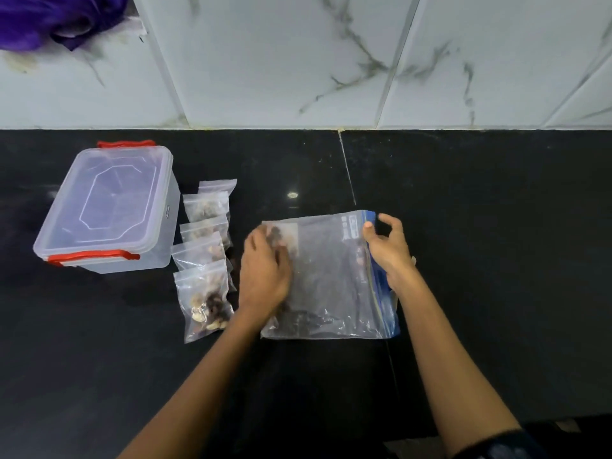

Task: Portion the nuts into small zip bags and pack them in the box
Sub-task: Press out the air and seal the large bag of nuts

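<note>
Both forearms reach over the glossy black counter (463, 226). The left hand (265, 273) lies flat on the crinkly large zip bag (331, 279); the right hand (387, 246) pinches its blue seal edge. Filled small bags (203, 260) lie beside the lidded clear box (109, 207).

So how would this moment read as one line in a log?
left hand: rests on large zip bag | right hand: pinches its zip edge | small bags: filled, beside box | box: lid on

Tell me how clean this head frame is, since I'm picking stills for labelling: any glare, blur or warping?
Head view: a small glare spot shines on the black counter; the wall tiles bow, wide-angle distortion; the left hand on the large zip bag is slightly motion-blurred; the purple cloth is soft; the bag's contents read murky.
</note>
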Motion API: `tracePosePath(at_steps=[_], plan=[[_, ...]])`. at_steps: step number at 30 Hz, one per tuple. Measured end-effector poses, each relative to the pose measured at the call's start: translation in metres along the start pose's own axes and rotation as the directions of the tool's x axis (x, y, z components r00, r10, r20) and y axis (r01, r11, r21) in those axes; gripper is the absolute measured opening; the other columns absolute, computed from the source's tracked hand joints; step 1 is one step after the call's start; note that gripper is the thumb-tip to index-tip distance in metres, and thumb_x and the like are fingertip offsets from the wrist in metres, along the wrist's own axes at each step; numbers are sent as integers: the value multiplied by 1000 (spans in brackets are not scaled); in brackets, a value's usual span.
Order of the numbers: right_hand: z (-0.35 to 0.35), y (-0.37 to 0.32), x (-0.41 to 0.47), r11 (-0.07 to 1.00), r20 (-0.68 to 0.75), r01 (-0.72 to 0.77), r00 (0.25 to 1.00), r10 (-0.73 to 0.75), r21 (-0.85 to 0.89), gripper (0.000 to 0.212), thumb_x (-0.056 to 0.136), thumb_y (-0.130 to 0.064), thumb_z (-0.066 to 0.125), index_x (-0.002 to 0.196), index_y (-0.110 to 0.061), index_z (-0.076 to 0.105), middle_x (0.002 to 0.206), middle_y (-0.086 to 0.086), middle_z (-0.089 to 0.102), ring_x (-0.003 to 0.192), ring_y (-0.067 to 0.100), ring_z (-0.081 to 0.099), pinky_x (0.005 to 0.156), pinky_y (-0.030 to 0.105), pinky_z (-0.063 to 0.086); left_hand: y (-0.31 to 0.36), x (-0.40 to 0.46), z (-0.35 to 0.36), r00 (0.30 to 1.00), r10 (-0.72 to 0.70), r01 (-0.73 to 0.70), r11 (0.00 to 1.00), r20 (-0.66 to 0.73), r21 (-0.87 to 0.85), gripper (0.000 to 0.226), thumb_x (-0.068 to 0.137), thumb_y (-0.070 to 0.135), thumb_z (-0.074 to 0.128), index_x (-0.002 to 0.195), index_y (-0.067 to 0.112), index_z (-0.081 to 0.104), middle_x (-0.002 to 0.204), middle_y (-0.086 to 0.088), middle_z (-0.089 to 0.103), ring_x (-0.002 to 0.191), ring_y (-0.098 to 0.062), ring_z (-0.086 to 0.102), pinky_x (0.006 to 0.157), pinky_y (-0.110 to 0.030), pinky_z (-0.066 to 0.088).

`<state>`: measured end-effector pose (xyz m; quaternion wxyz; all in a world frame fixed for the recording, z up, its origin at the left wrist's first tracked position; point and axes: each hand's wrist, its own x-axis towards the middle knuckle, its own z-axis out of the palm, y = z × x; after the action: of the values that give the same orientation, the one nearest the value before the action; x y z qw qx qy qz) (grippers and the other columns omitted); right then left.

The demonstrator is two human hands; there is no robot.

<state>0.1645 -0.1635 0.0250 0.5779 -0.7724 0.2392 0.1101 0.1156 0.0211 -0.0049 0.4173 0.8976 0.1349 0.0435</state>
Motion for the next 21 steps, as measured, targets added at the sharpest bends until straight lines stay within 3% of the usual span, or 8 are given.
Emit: tracePosePath(at_steps=[3,5,10,12,14,15,18,21], plan=[[-5,0,1,996,17,-85,996,86,-11,41,91,-34,60,123,-8,55,107,8,66,91,19,64,83,33,52,-4,-15,11,977,111,-145,972,183,183,63,98,50,25,150,15,17,160,-3,10,146,-23,11,116,-50,18],[-9,-6,-4,996,41,-37,999,34,78,24,88,-22,65,107,-7,67,89,6,70,82,17,66,81,31,55,-3,-17,11,977,59,-104,970,206,218,63,98,47,26,151,16,14,160,1,1,147,-19,1,117,-49,10],[-11,-43,-30,976,252,191,944,-212,104,18,85,-16,67,102,-12,70,83,1,73,78,12,69,77,26,57,44,-8,-36,974,224,-227,970,-46,-83,58,95,46,41,145,18,32,155,-1,27,144,-17,19,116,-48,22],[-7,-62,-45,956,356,288,888,-290,58,16,84,-17,68,99,-15,70,86,1,74,81,13,70,77,28,56,65,2,-66,950,298,-309,939,-89,-153,53,93,42,51,140,22,40,144,9,40,137,-9,32,111,-30,30],[-3,-77,-59,930,425,367,837,-344,28,13,83,-19,68,96,-20,71,90,1,74,86,14,69,80,30,56,81,12,-92,934,357,-356,911,-31,-209,40,91,34,56,129,23,52,126,17,51,117,4,46,94,-5,34],[-2,-84,-65,918,445,396,819,-364,23,13,83,-19,69,95,-22,70,91,0,74,87,13,69,81,30,56,85,15,-103,924,383,-367,893,14,-259,30,90,30,58,119,22,58,116,17,58,107,7,52,87,-3,37],[0,-96,-79,898,493,440,777,-392,20,13,82,-18,69,95,-20,70,93,1,73,88,12,68,82,26,56,85,21,-119,917,388,-303,827,90,-474,9,86,18,62,93,15,64,87,7,66,81,4,62,72,-10,47],[1,-100,-89,887,541,461,749,-382,-11,17,84,-17,67,101,-14,69,98,6,73,91,17,68,85,27,54,83,19,-124,928,349,-224,806,134,-547,14,79,22,64,90,14,63,77,7,64,70,3,60,65,-10,46]])
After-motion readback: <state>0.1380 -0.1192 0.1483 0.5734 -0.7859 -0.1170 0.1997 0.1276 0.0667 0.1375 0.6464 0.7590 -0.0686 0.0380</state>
